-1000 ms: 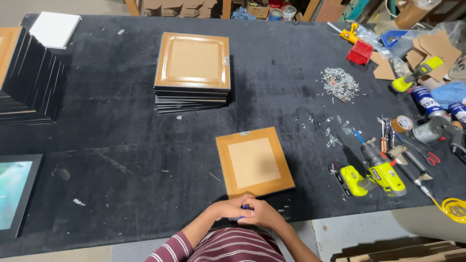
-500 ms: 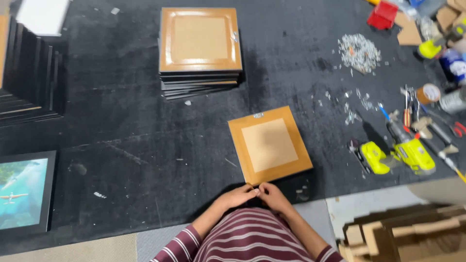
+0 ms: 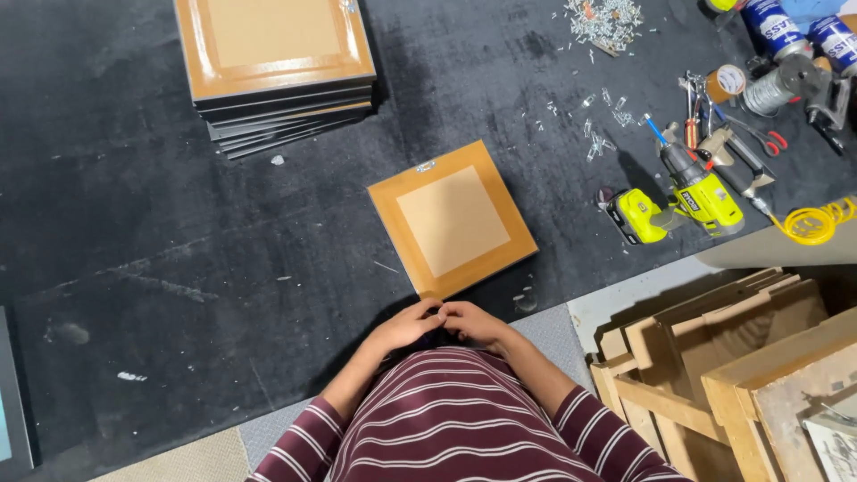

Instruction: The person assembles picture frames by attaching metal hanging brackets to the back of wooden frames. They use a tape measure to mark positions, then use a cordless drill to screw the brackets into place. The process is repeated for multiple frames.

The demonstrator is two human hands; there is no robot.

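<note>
Left hand (image 3: 403, 327) and right hand (image 3: 470, 321) meet fingertip to fingertip, curled narrow; any held item cannot be told. Frame (image 3: 452, 220) lies back-up at 12 o'clock, just beside. Drill (image 3: 692, 189) at 2 o'clock.

A: Left hand (image 3: 403, 327) and right hand (image 3: 471, 322) meet at lower centre; anything pinched between the fingertips is too small to tell.

B: Noted. Stack (image 3: 272, 67) cut off by the top edge; cans (image 3: 817, 31) cut off at upper right.
</note>
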